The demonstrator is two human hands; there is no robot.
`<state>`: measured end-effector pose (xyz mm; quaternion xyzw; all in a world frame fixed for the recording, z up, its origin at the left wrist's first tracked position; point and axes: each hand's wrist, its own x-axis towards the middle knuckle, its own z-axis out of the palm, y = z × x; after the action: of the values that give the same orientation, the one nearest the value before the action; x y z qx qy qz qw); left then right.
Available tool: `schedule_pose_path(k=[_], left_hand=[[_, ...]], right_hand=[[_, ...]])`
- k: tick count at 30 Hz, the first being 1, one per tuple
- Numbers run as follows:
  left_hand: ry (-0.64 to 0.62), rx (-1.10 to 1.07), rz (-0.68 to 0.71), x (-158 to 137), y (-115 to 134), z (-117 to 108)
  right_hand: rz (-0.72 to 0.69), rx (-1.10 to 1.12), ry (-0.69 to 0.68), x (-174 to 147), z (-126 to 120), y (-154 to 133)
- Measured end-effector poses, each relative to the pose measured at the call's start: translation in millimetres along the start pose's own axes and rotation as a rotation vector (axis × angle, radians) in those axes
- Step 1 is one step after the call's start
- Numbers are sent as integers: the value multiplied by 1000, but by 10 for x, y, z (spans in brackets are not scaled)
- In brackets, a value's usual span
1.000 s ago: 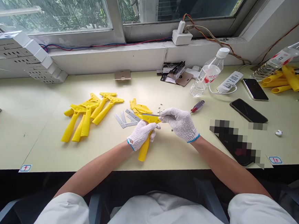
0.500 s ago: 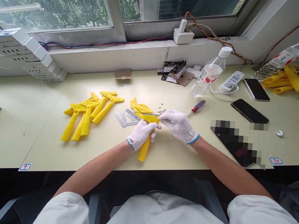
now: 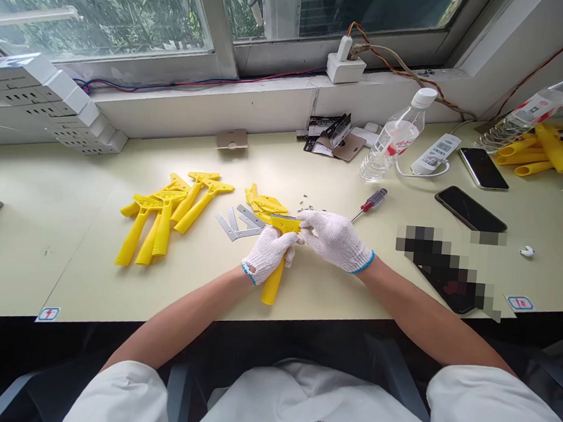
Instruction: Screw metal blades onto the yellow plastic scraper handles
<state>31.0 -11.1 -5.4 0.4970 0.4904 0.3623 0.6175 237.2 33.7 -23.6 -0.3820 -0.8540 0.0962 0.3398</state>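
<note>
My left hand [image 3: 269, 254], in a white knit glove with a blue cuff, wraps round a yellow scraper [image 3: 270, 285] just below its head. A grey blade edge shows along the top of that head. The gloved fingers of my right hand [image 3: 335, 240] are closed on the right end of the head and hide it. Several loose metal blades [image 3: 237, 224] lie left of the scraper. Behind them is a small pile of yellow plastic plates [image 3: 265, 202]. Small screws [image 3: 304, 206] lie just beyond my right hand. A screwdriver [image 3: 372, 200] rests to the right.
Several yellow scraper handles [image 3: 161, 221] lie on the left. A water bottle [image 3: 394, 138], a power strip [image 3: 436, 153] and phones [image 3: 471, 210] are on the right. Opened black packaging [image 3: 334, 134] and a small cardboard piece [image 3: 232, 139] lie by the wall. White boxes [image 3: 50, 105] stand back left.
My right hand has shifted slightly down and closer round the end of the scraper's head. The scraper and my left hand have moved a little to the right.
</note>
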Motion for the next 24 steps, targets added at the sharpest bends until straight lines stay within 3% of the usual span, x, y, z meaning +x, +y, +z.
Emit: schedule_pose_path(k=[6, 14, 24], left_hand=[[11, -22, -2, 9, -2, 10], [-2, -71, -9, -13, 9, -7], [17, -29, -30, -22, 40, 7]], right_hand=[[-67, -145, -13, -29, -29, -13], [-29, -223, -2, -82, 22, 1], [-141, -274, -51, -74, -7, -46]])
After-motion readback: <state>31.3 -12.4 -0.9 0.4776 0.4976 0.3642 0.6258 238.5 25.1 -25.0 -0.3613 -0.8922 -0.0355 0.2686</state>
